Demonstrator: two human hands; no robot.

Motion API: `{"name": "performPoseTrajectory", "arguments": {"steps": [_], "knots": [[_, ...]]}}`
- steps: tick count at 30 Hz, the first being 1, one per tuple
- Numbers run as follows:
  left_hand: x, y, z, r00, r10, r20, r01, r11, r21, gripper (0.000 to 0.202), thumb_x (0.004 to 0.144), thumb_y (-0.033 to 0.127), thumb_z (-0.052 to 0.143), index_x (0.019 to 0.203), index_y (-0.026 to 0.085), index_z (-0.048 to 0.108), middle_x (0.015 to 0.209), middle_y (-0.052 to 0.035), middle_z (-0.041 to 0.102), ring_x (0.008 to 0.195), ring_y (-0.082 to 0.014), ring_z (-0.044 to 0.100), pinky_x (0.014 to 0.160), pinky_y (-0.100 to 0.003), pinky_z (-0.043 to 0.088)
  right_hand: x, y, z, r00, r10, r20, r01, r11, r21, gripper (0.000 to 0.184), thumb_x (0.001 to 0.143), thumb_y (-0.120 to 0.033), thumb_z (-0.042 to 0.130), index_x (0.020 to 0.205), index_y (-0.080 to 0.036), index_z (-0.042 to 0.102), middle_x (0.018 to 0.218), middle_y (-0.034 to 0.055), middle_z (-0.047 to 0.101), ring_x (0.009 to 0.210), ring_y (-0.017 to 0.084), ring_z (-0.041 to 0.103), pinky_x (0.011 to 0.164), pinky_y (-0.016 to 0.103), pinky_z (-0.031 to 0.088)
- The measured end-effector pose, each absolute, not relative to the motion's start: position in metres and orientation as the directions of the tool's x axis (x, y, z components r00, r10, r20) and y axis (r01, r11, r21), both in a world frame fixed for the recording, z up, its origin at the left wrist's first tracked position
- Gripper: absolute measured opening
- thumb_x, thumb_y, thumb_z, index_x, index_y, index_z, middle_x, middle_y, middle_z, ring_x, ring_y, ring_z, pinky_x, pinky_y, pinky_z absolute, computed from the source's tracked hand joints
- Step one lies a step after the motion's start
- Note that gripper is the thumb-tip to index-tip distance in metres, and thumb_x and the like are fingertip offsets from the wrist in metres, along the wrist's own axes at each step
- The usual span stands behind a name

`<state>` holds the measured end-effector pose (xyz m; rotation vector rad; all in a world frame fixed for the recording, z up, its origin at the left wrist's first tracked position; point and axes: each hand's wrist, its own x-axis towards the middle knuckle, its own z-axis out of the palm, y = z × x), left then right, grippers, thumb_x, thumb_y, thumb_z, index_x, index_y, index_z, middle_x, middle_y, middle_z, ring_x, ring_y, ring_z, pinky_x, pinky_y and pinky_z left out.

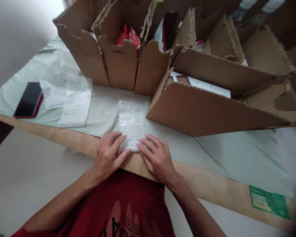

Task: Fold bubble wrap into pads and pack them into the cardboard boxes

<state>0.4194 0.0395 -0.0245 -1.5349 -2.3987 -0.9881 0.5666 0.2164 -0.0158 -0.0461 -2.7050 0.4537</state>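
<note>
A small rectangle of bubble wrap [131,120] lies flat at the table's front edge, straight in front of me. My left hand [111,151] rests on its lower left corner, fingers stretched out and slightly bent. On the lower right corner lie the fingertips of my right hand [156,154], also spread. Neither hand grips the sheet; both only touch it from above. Whether anything is inside the bubble wrap I cannot tell. Further left, more loose bubble wrap [76,102] lies in a crumpled, overlapping heap.
A phone in a red case [29,100] lies at the far left. Open cardboard boxes [120,65] with packets in them stand along the back. A larger cardboard box [199,108] juts forward on the right. A green card [270,201] is at the front right edge.
</note>
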Motion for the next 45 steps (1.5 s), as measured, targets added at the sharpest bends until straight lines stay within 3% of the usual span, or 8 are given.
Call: {"name": "performPoseTrajectory", "arguments": {"steps": [6,15,21,31,34,37,41,45], "knots": [[0.424,0.027,-0.019,-0.404,0.829,0.387,0.81,0.127,0.573,0.035,0.099,0.017,0.061,0.133,0.021,0.058,0.105,-0.0076,0.074,0.102,-0.0247,0.065,0.093,-0.043,0.051,0.565,0.216,-0.009,-0.95,0.169,0.264,-0.016,0.814,-0.58,0.024,0.102,-0.017,0.057,0.12,-0.023,0.072,0.107,0.0068,0.079,0.109,0.025,0.069,0.096,0.045,0.05],[0.412,0.041,-0.027,-0.463,0.764,0.45,0.849,0.237,0.472,0.032,0.099,0.025,0.061,0.13,0.017,0.061,0.118,-0.0141,0.068,0.108,-0.0271,0.064,0.094,-0.044,0.052,0.565,0.213,-0.01,-0.93,0.126,0.346,0.011,0.949,-0.316,0.025,0.099,-0.018,0.061,0.123,-0.019,0.068,0.123,0.0128,0.073,0.123,0.031,0.061,0.101,0.049,0.046],[0.42,0.028,-0.018,-0.382,0.839,0.389,0.821,0.114,0.56,0.035,0.098,0.017,0.061,0.133,0.02,0.058,0.11,-0.0096,0.071,0.108,-0.0257,0.064,0.099,-0.045,0.051,0.567,0.215,-0.008,-0.949,0.174,0.262,-0.006,0.823,-0.568,0.023,0.101,-0.021,0.059,0.123,-0.022,0.069,0.108,0.006,0.078,0.109,0.026,0.067,0.098,0.046,0.048],[0.404,0.049,-0.029,-0.554,0.713,0.43,0.796,0.302,0.524,0.032,0.099,0.03,0.061,0.129,0.019,0.064,0.117,-0.0123,0.069,0.109,-0.0269,0.064,0.097,-0.046,0.053,0.555,0.214,-0.012,-0.946,0.177,0.273,0.047,0.905,-0.423,0.03,0.1,-0.023,0.06,0.129,-0.022,0.066,0.12,0.0117,0.073,0.115,0.03,0.063,0.101,0.05,0.047],[0.419,0.031,-0.021,-0.739,0.591,0.325,0.582,0.316,0.749,0.034,0.097,0.032,0.065,0.129,0.022,0.065,0.117,-0.01,0.069,0.11,-0.0245,0.066,0.1,-0.045,0.055,0.55,0.217,-0.013,-0.912,0.311,0.267,0.12,0.826,-0.551,0.028,0.104,-0.026,0.056,0.129,-0.024,0.067,0.112,0.0089,0.076,0.107,0.028,0.066,0.096,0.047,0.05],[0.435,0.017,-0.012,-0.837,0.543,-0.069,0.061,0.219,0.974,0.04,0.094,0.035,0.068,0.131,0.021,0.064,0.116,-0.0097,0.073,0.106,-0.0234,0.071,0.097,-0.043,0.058,0.553,0.214,-0.008,-0.888,0.402,0.222,0.155,0.718,-0.679,0.025,0.103,-0.029,0.056,0.124,-0.024,0.069,0.11,0.0079,0.076,0.101,0.025,0.067,0.092,0.043,0.053],[0.442,0.026,-0.004,-0.609,0.686,-0.398,-0.507,0.049,0.86,0.054,0.08,0.043,0.083,0.124,0.017,0.068,0.118,-0.0136,0.075,0.11,-0.0281,0.072,0.102,-0.046,0.057,0.564,0.202,0.004,-0.906,0.405,0.121,0.15,0.576,-0.803,0.022,0.102,-0.029,0.056,0.118,-0.024,0.071,0.103,0.0058,0.076,0.095,0.023,0.068,0.088,0.039,0.055],[0.44,0.047,-0.002,-0.504,0.744,-0.438,-0.649,0.008,0.76,0.055,0.068,0.048,0.091,0.11,0.018,0.071,0.104,-0.0101,0.077,0.099,-0.027,0.073,0.095,-0.043,0.058,0.575,0.196,0.007,-0.884,0.446,0.139,0.167,0.581,-0.797,0.02,0.103,-0.031,0.056,0.109,-0.026,0.073,0.105,0.0055,0.076,0.102,0.024,0.068,0.095,0.042,0.052]]}}
